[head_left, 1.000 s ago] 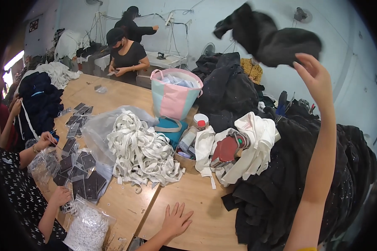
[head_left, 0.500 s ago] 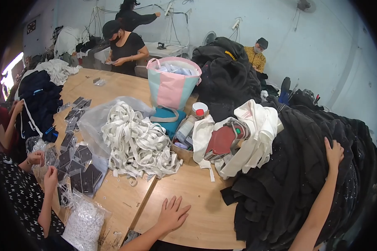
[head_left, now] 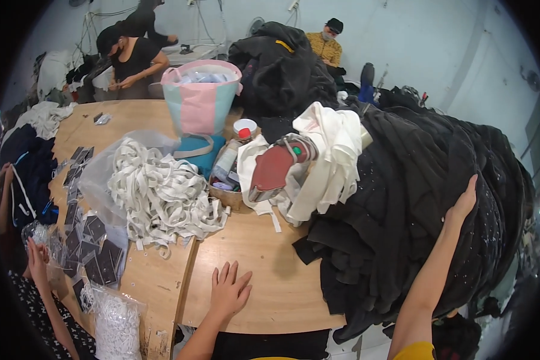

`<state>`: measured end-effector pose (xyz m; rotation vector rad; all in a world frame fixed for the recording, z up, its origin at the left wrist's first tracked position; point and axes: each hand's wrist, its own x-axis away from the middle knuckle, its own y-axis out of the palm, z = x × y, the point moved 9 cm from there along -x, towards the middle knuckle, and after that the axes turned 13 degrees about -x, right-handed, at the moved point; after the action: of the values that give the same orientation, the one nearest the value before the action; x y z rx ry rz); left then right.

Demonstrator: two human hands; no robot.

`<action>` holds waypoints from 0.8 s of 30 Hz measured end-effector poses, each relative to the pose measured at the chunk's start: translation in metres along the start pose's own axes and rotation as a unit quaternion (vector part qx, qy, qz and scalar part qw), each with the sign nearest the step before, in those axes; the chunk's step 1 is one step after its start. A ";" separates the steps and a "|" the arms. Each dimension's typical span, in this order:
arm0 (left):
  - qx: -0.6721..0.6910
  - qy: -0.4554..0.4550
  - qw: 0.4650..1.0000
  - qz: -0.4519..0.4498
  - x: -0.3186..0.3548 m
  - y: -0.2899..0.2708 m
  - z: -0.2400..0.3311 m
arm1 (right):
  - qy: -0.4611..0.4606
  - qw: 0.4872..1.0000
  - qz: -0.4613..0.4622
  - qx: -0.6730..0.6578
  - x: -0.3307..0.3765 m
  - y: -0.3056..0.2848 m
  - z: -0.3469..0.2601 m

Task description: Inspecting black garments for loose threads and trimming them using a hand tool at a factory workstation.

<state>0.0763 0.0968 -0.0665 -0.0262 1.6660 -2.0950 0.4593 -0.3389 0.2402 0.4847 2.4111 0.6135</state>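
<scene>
A large heap of black fleece-like garments (head_left: 396, 198) covers the right side of the table. My right hand (head_left: 464, 198) reaches onto the heap's right part and touches the cloth, its visible fingers stretched out; part of the hand is hidden against the folds. On the bare wood in front of me, my left hand (head_left: 229, 293) lies flat with its fingers spread, holding nothing. Beyond it, a red handheld cutting machine (head_left: 275, 168) rests tilted on white cloth (head_left: 333, 159), beside the black heap.
A tangle of white tape (head_left: 159, 189) lies left of a small box of supplies (head_left: 228, 195). Behind stand a teal pouch (head_left: 199, 159) and a pink and pale-blue tub (head_left: 199, 111). At left, a co-worker's hands (head_left: 37, 258) are near dark tags (head_left: 96, 249) and a bag of white pieces (head_left: 117, 324).
The view has swung to the right. My right hand has shifted rightward on the black heap, and its fingers are less spread. My left hand still rests on the table.
</scene>
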 end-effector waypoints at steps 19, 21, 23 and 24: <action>-0.001 0.009 1.000 0.003 0.006 0.007 -0.003 | -0.318 0.602 -0.273 0.680 0.065 0.173 0.040; 0.010 0.001 1.000 0.006 0.007 0.004 -0.005 | -0.274 0.663 -0.228 0.658 0.070 0.162 0.033; 0.015 0.003 1.000 0.015 0.008 -0.001 -0.002 | -0.342 0.703 -0.252 0.570 0.103 0.143 0.027; 0.020 0.003 1.000 0.017 0.007 -0.002 0.000 | -0.347 0.723 -0.232 0.550 0.125 0.126 0.022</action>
<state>0.0693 0.0948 -0.0665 0.0210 1.6173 -2.1042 0.4028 -0.1689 0.2336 0.4036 1.7586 -1.1332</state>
